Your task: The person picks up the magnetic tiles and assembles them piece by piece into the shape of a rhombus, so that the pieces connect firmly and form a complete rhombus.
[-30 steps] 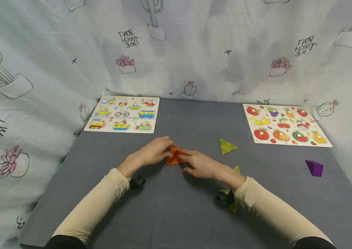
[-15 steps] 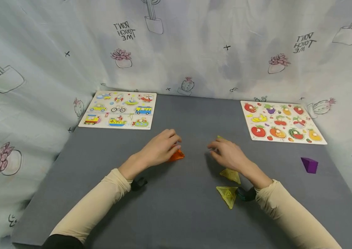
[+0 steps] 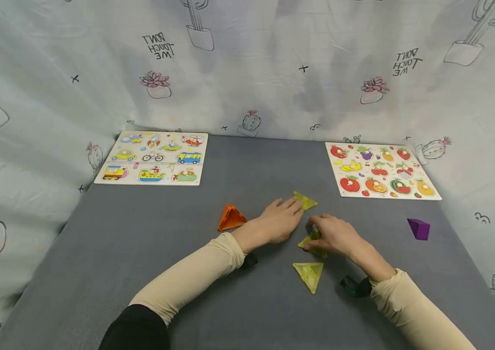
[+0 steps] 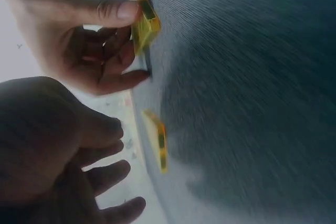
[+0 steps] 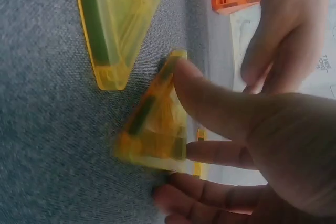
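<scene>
My right hand (image 3: 337, 236) pinches a yellow translucent triangular magnetic tile (image 5: 157, 124) between thumb and fingers. In the right wrist view that tile is tilted, one edge raised from the cloth. My left hand (image 3: 280, 221) reaches across with loosely bent fingers, fingertips right at a second yellow triangular tile (image 3: 306, 201) lying farther back. A third yellow triangular tile (image 3: 309, 275) lies flat nearer the front. Left of my left wrist stands an orange pyramid of triangular tiles (image 3: 231, 218), touched by neither hand.
At the back left lies a vehicle puzzle board (image 3: 153, 158), and a fruit puzzle board (image 3: 380, 170) lies at the back right. A purple prism block (image 3: 419, 229) sits near the right edge of the grey table (image 3: 252, 311). A printed curtain (image 3: 274, 63) hangs behind.
Both hands have let go of the orange pyramid. The right hand moved right and took hold of the middle yellow tile; the left hand moved right to the farthest one.
</scene>
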Demonstrator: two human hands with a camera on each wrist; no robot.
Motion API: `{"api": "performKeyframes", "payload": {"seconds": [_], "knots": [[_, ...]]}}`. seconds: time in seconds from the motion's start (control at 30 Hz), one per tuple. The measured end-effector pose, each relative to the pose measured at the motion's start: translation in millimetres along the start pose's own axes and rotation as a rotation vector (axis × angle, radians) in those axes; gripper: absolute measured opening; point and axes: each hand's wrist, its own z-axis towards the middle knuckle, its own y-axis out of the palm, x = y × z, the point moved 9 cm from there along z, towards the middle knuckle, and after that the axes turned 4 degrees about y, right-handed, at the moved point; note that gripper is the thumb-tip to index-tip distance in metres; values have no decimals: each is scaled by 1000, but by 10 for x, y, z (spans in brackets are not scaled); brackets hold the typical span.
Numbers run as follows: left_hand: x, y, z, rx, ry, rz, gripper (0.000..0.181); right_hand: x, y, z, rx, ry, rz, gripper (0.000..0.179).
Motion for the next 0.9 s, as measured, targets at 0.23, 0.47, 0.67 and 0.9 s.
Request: {"api": "performKeyframes", "payload": {"seconds": [0.23,0.47,0.67,0.9], "knots": [[69,143,97,-102,-4,45,48,94,-116,27,116,2,52,58],[191,72,32,-9,71,-86,39,177,-189,70,243,-105,113,50],[266,55,6,49,113,-160,38,151,-171,60,280,-160,140,52],[82,149,-29,42,-13,-101,41,223,-182,2,282,-54,52,39]]}}
